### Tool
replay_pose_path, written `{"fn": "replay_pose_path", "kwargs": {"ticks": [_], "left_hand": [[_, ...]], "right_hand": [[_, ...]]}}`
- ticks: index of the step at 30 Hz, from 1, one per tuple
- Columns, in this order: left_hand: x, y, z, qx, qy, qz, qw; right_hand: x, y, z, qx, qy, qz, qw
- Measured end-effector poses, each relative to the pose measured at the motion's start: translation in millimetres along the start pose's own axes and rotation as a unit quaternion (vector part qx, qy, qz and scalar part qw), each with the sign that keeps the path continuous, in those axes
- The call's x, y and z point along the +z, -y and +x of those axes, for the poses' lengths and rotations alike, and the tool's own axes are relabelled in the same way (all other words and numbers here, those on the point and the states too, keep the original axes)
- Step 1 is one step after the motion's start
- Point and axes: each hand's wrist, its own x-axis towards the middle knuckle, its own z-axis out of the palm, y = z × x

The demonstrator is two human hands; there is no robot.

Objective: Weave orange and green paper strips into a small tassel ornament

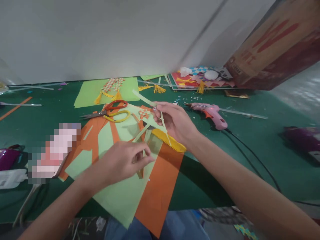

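Note:
My left hand [125, 163] is closed in a pinch on the lower ends of thin light-green paper strips [143, 131] above the sheets. Farther back, my right hand [173, 121] pinches another light-green paper strip [142, 97] that sticks out up and left and hangs down past my palm. Under both hands lie light-green paper sheets [117, 196] and orange paper sheets [160, 190] overlapping on the green table [45, 123]. A small woven orange-and-green piece [144, 114] lies just left of my right hand.
Scissors [110, 112] with red and yellow handles lie behind the sheets. A pink glue gun [212, 115] with a black cord [250, 156] rests to the right. A yellow serrated tool [170, 141] sits under my right wrist. A woven ornament with tassels [111, 88] and a cardboard box [272, 46] are at the back.

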Motion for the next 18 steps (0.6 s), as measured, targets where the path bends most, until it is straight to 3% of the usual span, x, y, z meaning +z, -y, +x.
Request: {"fn": "replay_pose_path", "kwargs": {"ticks": [3, 5, 9, 13, 18], "left_hand": [[11.8, -14.5, -17.1, 0.049, -0.047, 0.232, 0.970], [20.4, -20.4, -27.0, 0.061, -0.064, 0.309, 0.947], [30.7, -20.3, -37.8, 0.076, -0.082, 0.332, 0.937], [25.9, -18.1, -43.8, 0.080, -0.089, 0.342, 0.932], [1.7, -26.1, -57.8, 0.064, -0.198, 0.335, 0.919]], "right_hand": [[0.8, 1.0, -2.1, 0.004, 0.014, -0.006, 1.000], [1.5, 1.6, -3.4, 0.001, 0.023, -0.012, 1.000], [2.6, 2.4, -4.5, 0.001, 0.019, -0.021, 1.000], [2.0, 1.7, -3.9, 0.005, 0.013, -0.022, 1.000], [-0.4, 1.8, -1.9, -0.021, 0.022, 0.001, 1.000]]}}
